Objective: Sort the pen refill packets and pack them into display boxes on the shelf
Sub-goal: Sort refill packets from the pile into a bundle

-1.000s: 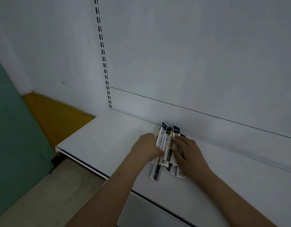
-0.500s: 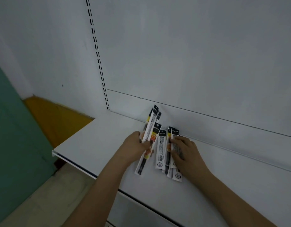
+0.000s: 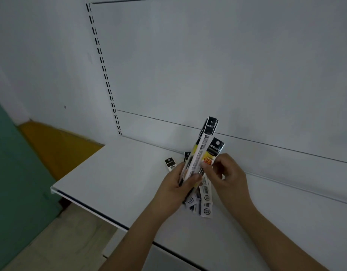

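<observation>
My left hand (image 3: 178, 184) grips a bundle of long white pen refill packets (image 3: 203, 149) with black tops, raised above the white shelf (image 3: 119, 177). My right hand (image 3: 227, 177) pinches another packet (image 3: 214, 151) with a black top and an orange label, right beside that bundle. More packets (image 3: 205, 206) lie flat on the shelf beneath both hands, partly hidden. One packet top (image 3: 170, 164) pokes out to the left of my left hand. No display box is in view.
The shelf's white back panel (image 3: 207, 75) rises behind the hands, with a slotted upright (image 3: 102, 63) at the left. The shelf's front edge (image 3: 86, 206) runs diagonally. A green panel (image 3: 14, 173) and a yellow surface (image 3: 59, 149) stand to the left.
My left hand lifted its packets higher off the shelf. My right hand left the pile on the shelf and now pinches a packet next to the raised bundle.
</observation>
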`<move>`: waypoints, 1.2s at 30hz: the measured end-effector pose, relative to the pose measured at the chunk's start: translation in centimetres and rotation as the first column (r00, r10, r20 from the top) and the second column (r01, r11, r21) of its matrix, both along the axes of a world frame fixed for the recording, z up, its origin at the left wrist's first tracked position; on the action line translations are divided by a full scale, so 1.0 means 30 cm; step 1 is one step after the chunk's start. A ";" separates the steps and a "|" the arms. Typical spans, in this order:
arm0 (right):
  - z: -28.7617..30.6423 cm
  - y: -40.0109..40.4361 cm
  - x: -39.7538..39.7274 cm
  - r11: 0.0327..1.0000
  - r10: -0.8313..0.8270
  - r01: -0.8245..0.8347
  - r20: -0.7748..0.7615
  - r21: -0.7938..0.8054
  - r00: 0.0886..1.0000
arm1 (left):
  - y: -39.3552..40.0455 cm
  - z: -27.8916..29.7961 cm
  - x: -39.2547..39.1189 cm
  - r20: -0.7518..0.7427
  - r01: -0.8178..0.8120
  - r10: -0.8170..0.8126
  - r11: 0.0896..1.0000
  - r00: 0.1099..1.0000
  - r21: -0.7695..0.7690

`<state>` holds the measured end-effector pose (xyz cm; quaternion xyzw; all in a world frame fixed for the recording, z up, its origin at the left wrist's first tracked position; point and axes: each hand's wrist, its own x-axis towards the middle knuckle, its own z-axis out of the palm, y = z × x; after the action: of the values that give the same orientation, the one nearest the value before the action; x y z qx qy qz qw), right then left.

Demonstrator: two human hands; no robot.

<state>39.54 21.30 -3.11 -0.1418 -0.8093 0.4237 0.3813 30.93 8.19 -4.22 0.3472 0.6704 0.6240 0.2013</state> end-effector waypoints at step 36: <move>0.043 0.016 0.033 0.811 0.379 -0.379 -0.093 -0.446 0.921 | -0.005 -0.029 0.038 -0.105 0.026 -0.030 0.999 0.994 -0.035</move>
<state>40.54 21.77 -1.82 -0.0632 -0.6990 0.6688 0.2452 32.07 8.05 -5.08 0.3855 0.6857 0.5905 0.1803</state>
